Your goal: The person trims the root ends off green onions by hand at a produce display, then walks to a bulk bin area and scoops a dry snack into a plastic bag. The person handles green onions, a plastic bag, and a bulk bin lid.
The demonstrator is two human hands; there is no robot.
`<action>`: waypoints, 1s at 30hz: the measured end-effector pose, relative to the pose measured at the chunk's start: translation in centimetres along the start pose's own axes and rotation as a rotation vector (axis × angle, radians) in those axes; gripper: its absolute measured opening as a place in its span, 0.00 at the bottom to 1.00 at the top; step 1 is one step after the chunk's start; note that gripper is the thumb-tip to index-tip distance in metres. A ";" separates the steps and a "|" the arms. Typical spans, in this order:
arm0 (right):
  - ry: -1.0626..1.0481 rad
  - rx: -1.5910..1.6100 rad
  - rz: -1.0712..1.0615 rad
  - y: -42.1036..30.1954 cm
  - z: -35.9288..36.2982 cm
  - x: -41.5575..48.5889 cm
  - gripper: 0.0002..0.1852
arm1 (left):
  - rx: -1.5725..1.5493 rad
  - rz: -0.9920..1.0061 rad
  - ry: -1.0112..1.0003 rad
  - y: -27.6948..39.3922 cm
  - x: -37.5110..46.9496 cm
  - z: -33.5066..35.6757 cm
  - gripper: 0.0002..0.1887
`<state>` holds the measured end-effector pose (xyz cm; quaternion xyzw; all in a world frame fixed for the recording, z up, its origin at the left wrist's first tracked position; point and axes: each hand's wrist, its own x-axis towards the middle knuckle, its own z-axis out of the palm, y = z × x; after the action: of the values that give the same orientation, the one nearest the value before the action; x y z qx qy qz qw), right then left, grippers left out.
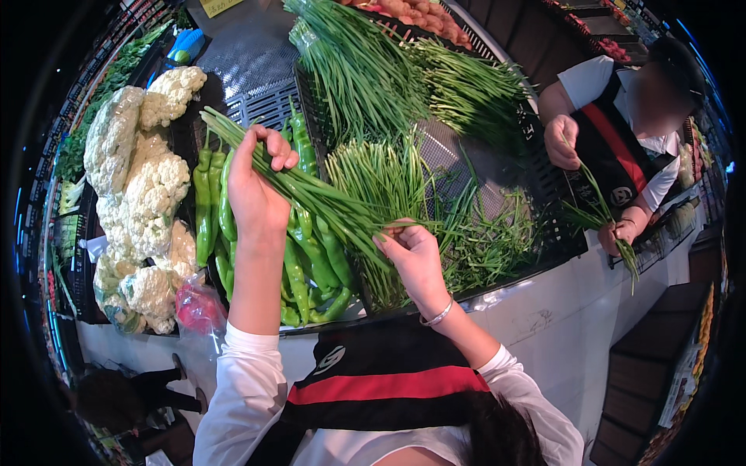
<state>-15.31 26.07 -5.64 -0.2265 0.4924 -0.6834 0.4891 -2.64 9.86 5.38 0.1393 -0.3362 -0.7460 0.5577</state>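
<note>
My left hand (262,175) is closed around a bunch of garlic chives (315,195), whose pale stem ends point to the upper left. At the leafy end, my right hand (415,253) pinches leaf tips between thumb and fingers. The bunch slants over long green peppers (303,274) and the near pile of chives (379,180). Right of that pile, loose leaf scraps (495,247) are strewn over a dark mesh surface (451,148). Larger chive bundles (361,76) lie farther back.
Cauliflowers (154,180), some in plastic wrap, are heaped at left. A plastic bag with something pink (201,306) hangs at the stand's front edge. Across to the right, a co-worker (612,134) holds a few chives (600,198). Brownish-red produce (417,14) fills a black crate at the back.
</note>
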 end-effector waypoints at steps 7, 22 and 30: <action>-0.167 0.319 0.215 -1.8 -1.3 -0.5 0.10 | 0.021 0.000 0.033 -0.2 0.1 0.5 0.06; -0.269 0.026 0.213 0.4 -2.2 0.3 0.06 | 0.043 -0.057 -0.072 -0.8 -0.1 0.2 0.09; -0.211 -0.523 -0.050 1.6 -2.6 -0.3 0.09 | 0.094 -0.043 -0.076 -1.3 -0.7 -0.5 0.08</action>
<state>-16.58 27.44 -8.09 -0.4266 0.5927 -0.5177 0.4457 -3.09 10.49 3.99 0.1444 -0.3886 -0.7460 0.5212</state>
